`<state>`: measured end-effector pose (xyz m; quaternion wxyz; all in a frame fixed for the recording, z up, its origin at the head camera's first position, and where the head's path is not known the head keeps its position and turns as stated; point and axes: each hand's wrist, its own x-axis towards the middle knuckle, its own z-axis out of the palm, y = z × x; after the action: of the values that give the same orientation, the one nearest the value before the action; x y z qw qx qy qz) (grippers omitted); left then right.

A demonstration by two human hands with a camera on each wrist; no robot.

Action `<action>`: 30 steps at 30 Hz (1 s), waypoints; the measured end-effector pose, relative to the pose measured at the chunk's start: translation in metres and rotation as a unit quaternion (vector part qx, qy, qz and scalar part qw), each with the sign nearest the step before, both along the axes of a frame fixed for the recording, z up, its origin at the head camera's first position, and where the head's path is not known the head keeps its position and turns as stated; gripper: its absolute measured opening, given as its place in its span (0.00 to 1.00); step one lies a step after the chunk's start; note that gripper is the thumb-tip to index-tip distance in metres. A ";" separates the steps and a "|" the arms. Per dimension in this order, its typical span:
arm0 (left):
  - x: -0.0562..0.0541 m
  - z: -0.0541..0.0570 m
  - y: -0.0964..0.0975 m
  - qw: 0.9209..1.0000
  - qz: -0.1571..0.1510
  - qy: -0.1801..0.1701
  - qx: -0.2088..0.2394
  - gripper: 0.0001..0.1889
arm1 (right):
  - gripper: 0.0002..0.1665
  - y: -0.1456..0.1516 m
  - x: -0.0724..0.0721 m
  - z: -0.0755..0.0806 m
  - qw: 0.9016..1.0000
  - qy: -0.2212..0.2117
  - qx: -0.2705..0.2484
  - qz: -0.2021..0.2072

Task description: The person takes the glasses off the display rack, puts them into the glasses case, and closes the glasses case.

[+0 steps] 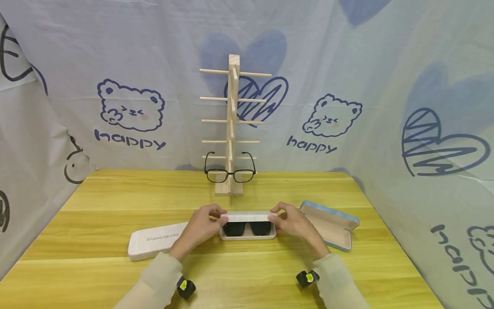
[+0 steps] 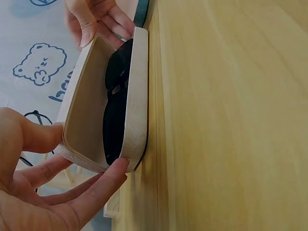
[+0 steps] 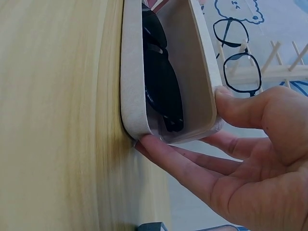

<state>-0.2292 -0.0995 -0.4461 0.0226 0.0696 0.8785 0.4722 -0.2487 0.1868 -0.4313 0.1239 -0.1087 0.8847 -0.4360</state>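
A white glasses case (image 1: 248,216) lies on the table in the head view with its lid partly raised. Dark sunglasses (image 1: 248,228) rest inside it. My left hand (image 1: 203,226) grips the case's left end, thumb on the lid's front edge and fingers around the side. At the other end, my right hand (image 1: 292,221) holds the lid the same way. The left wrist view shows the sunglasses (image 2: 118,96) between lid and base, with a fingertip touching the base. In the right wrist view, the right thumb presses the lid's rim and a finger touches the base's corner.
A closed white case (image 1: 152,241) with printed lettering lies left, partly behind my left arm. An open blue case (image 1: 332,223) sits to the right. Behind stands a wooden glasses rack (image 1: 233,124) with several pegs; black-framed glasses (image 1: 230,172) hang low on it.
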 end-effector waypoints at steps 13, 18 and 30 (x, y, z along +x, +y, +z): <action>0.006 -0.010 -0.002 0.999 -0.035 0.008 0.017 0.05 | 0.09 0.001 0.003 -0.013 0.999 0.024 -0.001 -0.033; 0.009 -0.011 -0.002 0.999 -0.035 0.011 0.014 0.06 | 0.10 0.000 0.004 -0.016 0.998 0.035 0.008 -0.043; 0.010 -0.010 0.000 1.000 -0.027 0.004 0.014 0.06 | 0.09 0.001 0.005 -0.013 0.999 0.039 0.013 -0.022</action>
<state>-0.2196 -0.0999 -0.4563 0.0310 0.0952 0.8695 0.4837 -0.2437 0.1879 -0.4446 0.0817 -0.1048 0.8964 -0.4229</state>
